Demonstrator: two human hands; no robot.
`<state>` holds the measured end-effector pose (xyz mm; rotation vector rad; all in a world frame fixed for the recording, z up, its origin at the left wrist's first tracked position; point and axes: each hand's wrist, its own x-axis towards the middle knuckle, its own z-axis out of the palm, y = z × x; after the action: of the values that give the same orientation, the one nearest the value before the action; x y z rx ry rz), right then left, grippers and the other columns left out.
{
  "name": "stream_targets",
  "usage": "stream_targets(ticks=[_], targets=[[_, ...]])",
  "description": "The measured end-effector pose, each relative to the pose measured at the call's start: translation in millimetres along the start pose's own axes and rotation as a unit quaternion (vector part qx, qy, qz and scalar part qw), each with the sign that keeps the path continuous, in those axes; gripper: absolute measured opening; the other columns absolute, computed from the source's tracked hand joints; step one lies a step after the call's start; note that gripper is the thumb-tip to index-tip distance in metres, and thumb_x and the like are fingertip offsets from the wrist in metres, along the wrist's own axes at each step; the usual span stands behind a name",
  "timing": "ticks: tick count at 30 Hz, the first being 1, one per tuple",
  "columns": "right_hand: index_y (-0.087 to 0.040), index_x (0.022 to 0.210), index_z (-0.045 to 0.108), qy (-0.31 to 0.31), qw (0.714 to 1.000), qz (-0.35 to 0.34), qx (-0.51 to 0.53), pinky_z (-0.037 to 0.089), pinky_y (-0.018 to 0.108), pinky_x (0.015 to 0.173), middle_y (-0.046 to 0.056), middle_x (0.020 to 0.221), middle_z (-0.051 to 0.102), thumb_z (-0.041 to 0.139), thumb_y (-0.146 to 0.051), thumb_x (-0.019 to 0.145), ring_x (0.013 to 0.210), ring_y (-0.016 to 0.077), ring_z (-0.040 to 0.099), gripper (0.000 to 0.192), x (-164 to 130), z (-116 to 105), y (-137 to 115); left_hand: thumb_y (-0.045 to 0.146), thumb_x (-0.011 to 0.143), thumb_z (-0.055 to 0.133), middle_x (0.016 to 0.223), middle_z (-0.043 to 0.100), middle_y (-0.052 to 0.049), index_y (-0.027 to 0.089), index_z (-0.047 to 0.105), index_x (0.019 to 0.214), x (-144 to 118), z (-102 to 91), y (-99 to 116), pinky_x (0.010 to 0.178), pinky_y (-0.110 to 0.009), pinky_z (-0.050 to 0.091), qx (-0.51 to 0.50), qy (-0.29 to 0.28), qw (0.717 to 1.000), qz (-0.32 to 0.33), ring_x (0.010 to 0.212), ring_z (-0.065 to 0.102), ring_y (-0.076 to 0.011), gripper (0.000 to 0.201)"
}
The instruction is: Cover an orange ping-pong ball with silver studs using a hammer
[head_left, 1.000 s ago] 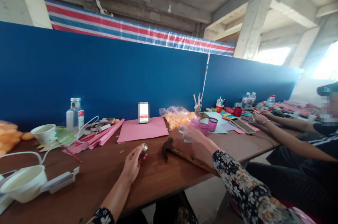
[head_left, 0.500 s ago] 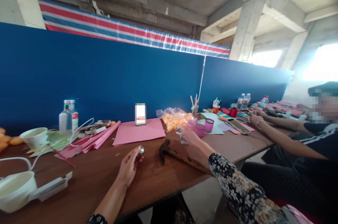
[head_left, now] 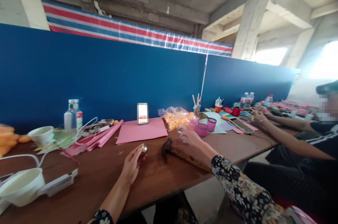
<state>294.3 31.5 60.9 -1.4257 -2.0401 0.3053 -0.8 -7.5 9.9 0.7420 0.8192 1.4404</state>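
Note:
My left hand [head_left: 132, 164] pinches a small shiny silver ball [head_left: 143, 150] between thumb and fingers, just over the brown table. A bit of yellow shows on or beside the ball at the fingertips. Farther right, my right hand [head_left: 192, 137] reaches across to a small clear plastic container [head_left: 181, 130]. Its fingers bend down together over that container, and their tips are hidden from me. Between my hands, under the right forearm, lies a hammer [head_left: 182, 154] with a wooden handle and dark head. Pink paper sheets [head_left: 142, 133] lie beyond the left hand.
Behind the pink paper is a bag of orange balls [head_left: 176, 120], with purple mesh cups [head_left: 202, 129] beside it. A white paper cup [head_left: 41, 136], a glass bottle [head_left: 70, 118] and a white bowl-like piece [head_left: 25, 187] stand left. A co-worker's arms [head_left: 285, 130] work at right.
The view has shifted slightly, so everything sits a little farther right. Both hands keep nearly the same places and the ball stays in my left hand.

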Motion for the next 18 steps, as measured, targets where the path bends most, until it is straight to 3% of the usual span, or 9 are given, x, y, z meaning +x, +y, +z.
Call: stream_targets(ticks=[2, 5, 7, 11, 14, 18], targets=[[-0.016, 0.072, 0.062, 0.005, 0.998, -0.010, 0.069, 0.044, 0.030, 0.076, 0.003, 0.075, 0.062, 0.055, -0.021, 0.076, 0.077, 0.0159, 0.057, 0.010, -1, 10, -16, 0.026, 0.062, 0.069, 0.081, 0.067, -0.003, 0.016, 0.063, 0.098, 0, 1.1, 0, 0.058, -0.019, 0.046, -0.007, -0.014, 1.000, 0.002, 0.065, 0.061, -0.0099, 0.037], [-0.017, 0.080, 0.060, 0.009, 0.980, -0.009, 0.199, 0.045, 0.027, 0.065, 0.001, 0.072, 0.062, 0.053, -0.022, 0.074, 0.067, 0.0142, 0.057, 0.010, -5, 39, -46, 0.027, 0.061, 0.070, 0.083, 0.067, -0.004, 0.017, 0.061, 0.102, 0, 1.9, -3, 0.063, -0.022, 0.046, -0.007, -0.017, 1.000, 0.009, 0.068, 0.061, -0.0106, 0.043], [-0.017, 0.084, 0.057, 0.011, 0.959, 0.006, 0.285, 0.045, 0.025, 0.056, 0.000, 0.068, 0.060, 0.053, -0.027, 0.074, 0.059, 0.0125, 0.056, 0.015, -7, 62, -68, 0.027, 0.060, 0.071, 0.084, 0.067, -0.003, 0.019, 0.060, 0.103, 2, 1.7, -5, 0.066, -0.024, 0.046, -0.006, -0.018, 1.000, 0.017, 0.069, 0.061, -0.0108, 0.045], [-0.016, 0.077, 0.056, 0.034, 0.907, 0.046, 0.417, 0.046, 0.025, 0.054, -0.001, 0.062, 0.058, 0.057, -0.035, 0.071, 0.054, 0.0113, 0.054, 0.020, -9, 108, -105, 0.028, 0.058, 0.072, 0.086, 0.066, -0.003, 0.018, 0.060, 0.096, 3, 1.2, -7, 0.072, -0.027, 0.046, -0.004, -0.023, 0.999, 0.032, 0.073, 0.061, -0.0118, 0.041], [-0.016, 0.074, 0.058, 0.061, 0.873, 0.076, 0.478, 0.046, 0.024, 0.053, 0.000, 0.064, 0.058, 0.061, -0.038, 0.067, 0.055, 0.0114, 0.053, 0.023, -9, 132, -120, 0.028, 0.059, 0.072, 0.092, 0.066, -0.006, 0.017, 0.059, 0.097, 4, 0.7, -7, 0.076, -0.031, 0.046, -0.004, -0.034, 0.999, 0.037, 0.078, 0.062, -0.0146, 0.042], [-0.017, 0.073, 0.058, 0.096, 0.838, 0.109, 0.526, 0.044, 0.022, 0.053, 0.001, 0.068, 0.058, 0.064, -0.037, 0.065, 0.058, 0.0110, 0.051, 0.023, -9, 148, -124, 0.028, 0.061, 0.070, 0.100, 0.064, -0.008, 0.017, 0.057, 0.103, 5, -0.8, -9, 0.076, -0.033, 0.047, -0.003, -0.037, 0.998, 0.043, 0.083, 0.061, -0.0178, 0.046]])
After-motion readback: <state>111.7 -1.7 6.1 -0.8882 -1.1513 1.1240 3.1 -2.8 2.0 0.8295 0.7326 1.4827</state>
